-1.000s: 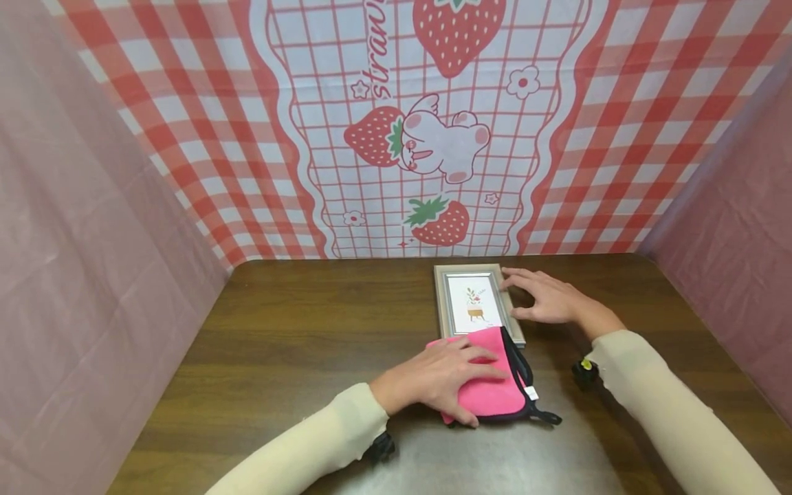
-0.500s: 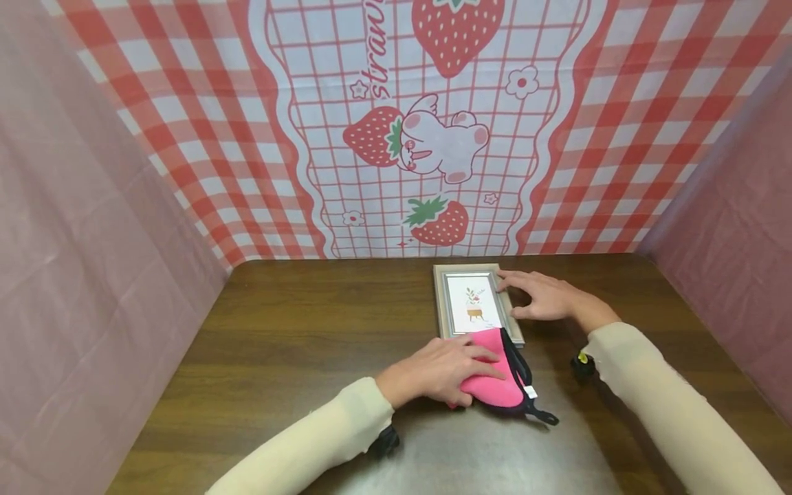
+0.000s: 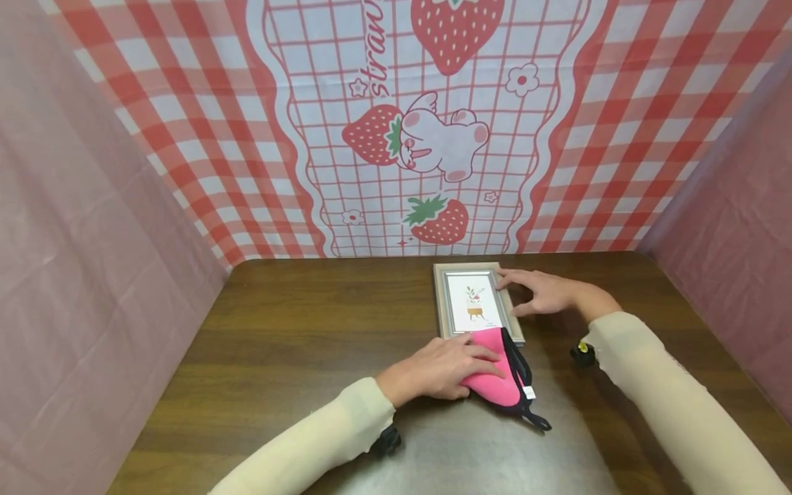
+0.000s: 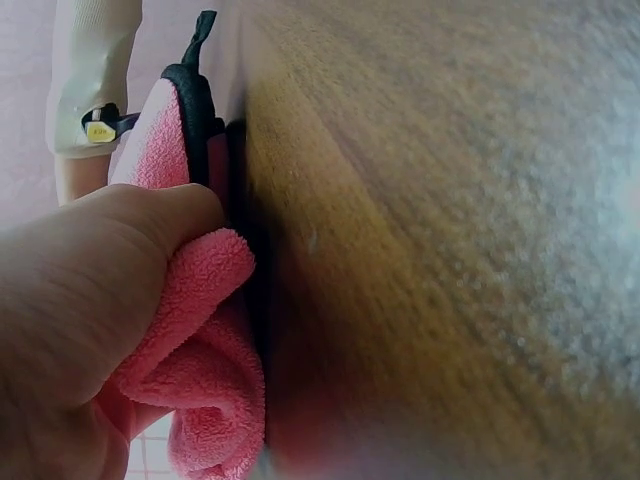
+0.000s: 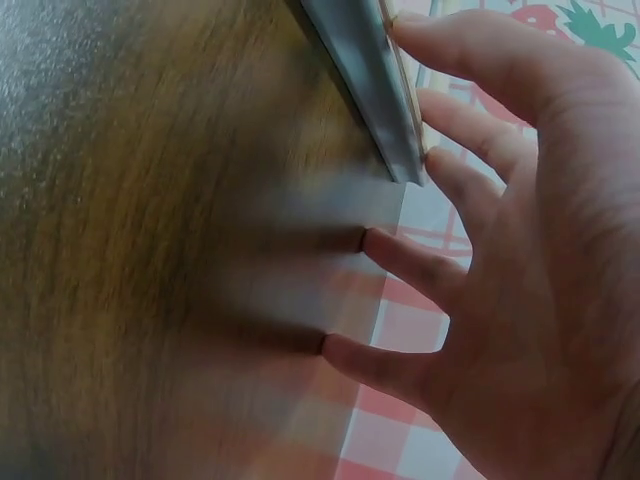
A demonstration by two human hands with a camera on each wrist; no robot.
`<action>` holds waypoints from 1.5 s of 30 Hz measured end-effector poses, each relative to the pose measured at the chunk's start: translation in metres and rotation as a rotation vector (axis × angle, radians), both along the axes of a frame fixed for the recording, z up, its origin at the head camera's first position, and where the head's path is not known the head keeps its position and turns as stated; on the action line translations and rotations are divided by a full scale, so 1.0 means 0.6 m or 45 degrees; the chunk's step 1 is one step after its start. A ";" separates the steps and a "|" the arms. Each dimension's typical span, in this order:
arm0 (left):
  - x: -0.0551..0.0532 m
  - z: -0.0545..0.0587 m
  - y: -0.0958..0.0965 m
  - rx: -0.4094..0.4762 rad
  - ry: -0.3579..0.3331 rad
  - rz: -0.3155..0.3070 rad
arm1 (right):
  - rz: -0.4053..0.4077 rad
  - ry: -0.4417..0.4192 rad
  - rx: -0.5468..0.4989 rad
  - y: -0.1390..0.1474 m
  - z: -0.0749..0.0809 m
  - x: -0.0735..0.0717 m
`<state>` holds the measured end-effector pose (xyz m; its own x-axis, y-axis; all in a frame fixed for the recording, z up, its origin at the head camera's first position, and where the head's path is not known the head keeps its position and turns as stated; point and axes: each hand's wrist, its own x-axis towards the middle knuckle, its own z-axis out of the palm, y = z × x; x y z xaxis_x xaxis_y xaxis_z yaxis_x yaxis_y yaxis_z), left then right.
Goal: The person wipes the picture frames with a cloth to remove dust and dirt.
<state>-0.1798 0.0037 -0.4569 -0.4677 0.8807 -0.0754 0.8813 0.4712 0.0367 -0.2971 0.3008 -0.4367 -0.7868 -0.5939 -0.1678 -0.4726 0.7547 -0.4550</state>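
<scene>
Near the worktop's [image 3: 309,323] far edge, right of its middle, a picture frame [image 3: 475,302] lies face up. The left hand [image 3: 436,368] grips a bunched pink cloth [image 3: 500,386], which overlaps the frame's near edge. The right hand [image 3: 547,292], fingers spread, touches the frame's right side. Open surface extends from the frame to the worktop's left edge.
</scene>
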 end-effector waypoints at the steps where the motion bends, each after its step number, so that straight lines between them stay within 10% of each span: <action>1: 0.000 0.001 0.000 0.001 -0.001 0.001 | 0.001 -0.002 0.000 0.001 0.000 -0.001; 45: -0.011 0.022 -0.029 0.194 0.102 0.054 | -0.044 -0.006 -0.063 0.007 -0.012 0.007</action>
<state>-0.1862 -0.0138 -0.4437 -0.5038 0.8584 0.0966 0.8637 0.5023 0.0413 -0.2932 0.3049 -0.4436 -0.8062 -0.5741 -0.1427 -0.4446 0.7471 -0.4941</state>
